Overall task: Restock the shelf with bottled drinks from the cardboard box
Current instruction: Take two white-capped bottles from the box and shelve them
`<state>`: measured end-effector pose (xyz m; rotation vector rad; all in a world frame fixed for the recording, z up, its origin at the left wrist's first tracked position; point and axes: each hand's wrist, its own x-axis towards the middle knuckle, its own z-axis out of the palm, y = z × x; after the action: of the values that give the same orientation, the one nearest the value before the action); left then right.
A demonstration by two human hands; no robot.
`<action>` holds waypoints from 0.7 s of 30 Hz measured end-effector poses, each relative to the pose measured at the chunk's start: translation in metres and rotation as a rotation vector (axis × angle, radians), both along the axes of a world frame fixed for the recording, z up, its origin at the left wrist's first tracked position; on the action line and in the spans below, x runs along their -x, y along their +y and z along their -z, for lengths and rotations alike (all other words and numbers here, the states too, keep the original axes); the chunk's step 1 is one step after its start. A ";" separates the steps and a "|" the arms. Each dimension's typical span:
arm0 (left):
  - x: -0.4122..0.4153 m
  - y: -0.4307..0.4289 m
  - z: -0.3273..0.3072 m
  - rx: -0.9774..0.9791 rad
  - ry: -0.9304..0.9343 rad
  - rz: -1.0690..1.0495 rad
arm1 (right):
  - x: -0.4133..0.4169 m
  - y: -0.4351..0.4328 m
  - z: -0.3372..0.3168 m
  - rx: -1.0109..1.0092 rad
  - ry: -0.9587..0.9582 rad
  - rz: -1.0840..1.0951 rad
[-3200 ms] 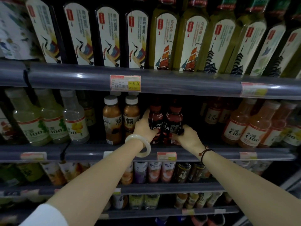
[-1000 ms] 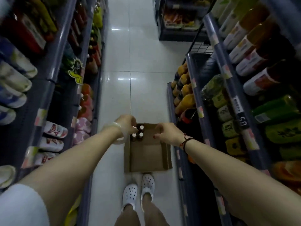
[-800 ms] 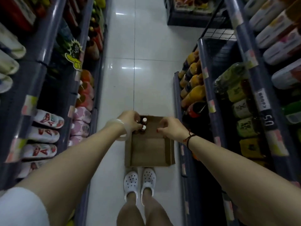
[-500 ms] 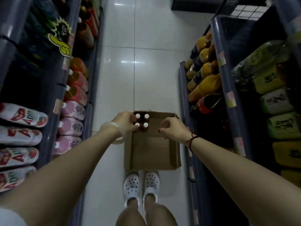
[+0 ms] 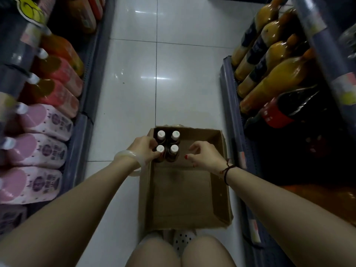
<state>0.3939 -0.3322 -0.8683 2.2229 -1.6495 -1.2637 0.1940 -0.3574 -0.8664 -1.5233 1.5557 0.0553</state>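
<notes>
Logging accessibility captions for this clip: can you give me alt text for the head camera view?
Looking down, a person's left hand grips the near-left bottle of four white-capped bottles standing in the far-left corner of a cardboard box on the floor. The right hand hovers beside them, holding nothing. Stocked shelves line both sides.

Four white-capped bottles (image 5: 175,135) in one cardboard box (image 5: 181,191) — four orange bottles (image 5: 283,76), one dark bottle (image 5: 292,106).

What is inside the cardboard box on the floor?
Four white-capped bottles stand in the far-left corner of the cardboard box; the rest is bare cardboard. The left hand grips the near-left bottle, hiding its side; labels cannot be seen.
</notes>
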 end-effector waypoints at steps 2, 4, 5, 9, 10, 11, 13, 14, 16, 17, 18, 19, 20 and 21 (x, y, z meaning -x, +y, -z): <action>0.001 -0.002 0.029 0.017 0.002 -0.021 | 0.000 -0.003 0.031 0.015 0.005 -0.004; 0.001 -0.005 0.056 0.035 0.011 -0.044 | -0.001 -0.006 0.057 0.028 -0.002 -0.005; 0.000 -0.006 0.069 0.043 0.015 -0.053 | -0.002 -0.009 0.069 0.033 -0.009 -0.005; 0.000 -0.015 0.111 0.076 0.030 -0.081 | -0.006 -0.020 0.112 0.063 -0.056 -0.012; 0.000 -0.017 0.120 0.084 0.039 -0.091 | -0.007 -0.022 0.121 0.073 -0.066 -0.011; 0.000 -0.019 0.128 0.090 0.051 -0.100 | -0.008 -0.025 0.131 0.079 -0.076 -0.006; 0.002 -0.022 0.142 0.094 0.078 -0.112 | -0.012 -0.029 0.147 0.078 -0.104 0.007; 0.002 -0.024 0.149 0.099 0.090 -0.114 | -0.013 -0.030 0.154 0.073 -0.125 0.014; 0.001 -0.028 0.159 0.114 0.102 -0.108 | -0.016 -0.033 0.165 0.062 -0.162 0.019; 0.000 -0.030 0.162 0.122 0.094 -0.094 | -0.017 -0.034 0.169 0.054 -0.174 0.015; -0.001 -0.032 0.165 0.124 0.072 -0.071 | -0.018 -0.034 0.173 0.046 -0.184 0.010; -0.002 -0.035 0.167 0.120 0.049 -0.050 | -0.019 -0.034 0.176 0.036 -0.197 0.010; -0.003 -0.036 0.170 0.106 0.051 -0.043 | -0.019 -0.034 0.179 0.027 -0.217 0.011; -0.003 -0.036 0.172 0.080 0.088 -0.051 | -0.020 -0.034 0.182 0.017 -0.241 0.014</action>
<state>0.3972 -0.3684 -1.0402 2.1177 -1.5737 -1.2414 0.2141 -0.3914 -1.0479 -1.4741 1.3772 -0.1450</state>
